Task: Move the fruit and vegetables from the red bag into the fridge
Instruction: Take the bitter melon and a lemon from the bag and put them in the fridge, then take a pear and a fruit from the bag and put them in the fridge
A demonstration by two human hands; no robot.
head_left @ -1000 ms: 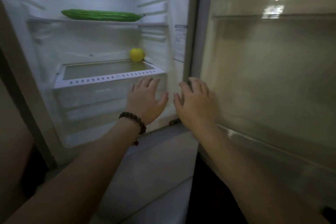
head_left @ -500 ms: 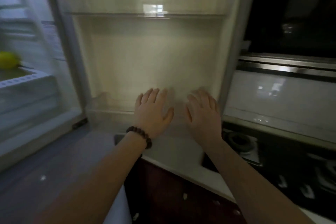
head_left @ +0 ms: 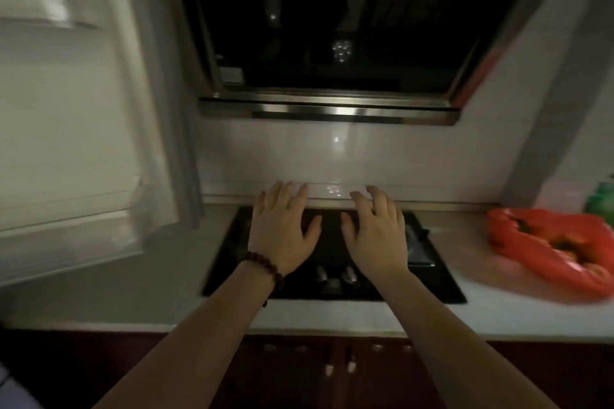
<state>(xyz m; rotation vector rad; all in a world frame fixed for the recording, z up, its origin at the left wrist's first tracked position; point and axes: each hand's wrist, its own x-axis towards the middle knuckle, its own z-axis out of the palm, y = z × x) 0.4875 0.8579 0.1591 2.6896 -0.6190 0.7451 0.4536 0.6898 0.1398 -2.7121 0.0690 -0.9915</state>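
Red bag [head_left: 551, 246] sitting on the desk [head_left: 498, 312], far right

It's lying crumpled and slumped open, something orange-red showing inside. Fridge door [head_left: 66, 109] is hanging open at left.

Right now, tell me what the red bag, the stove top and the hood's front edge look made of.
Red bag: thin glossy plastic, by its crumpled folds and sheen.
Stove top: likely black glass, flat and smooth; blur leaves it open.
Hood's front edge: brushed steel, judging by its streaked grey highlights.

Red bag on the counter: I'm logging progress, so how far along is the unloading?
Done: nothing this view can confirm; the fridge interior is out of sight. In hand: nothing; the left hand and right hand hover open over the black stovetop. Left: the crumpled red plastic bag looks full, beside the right hand.
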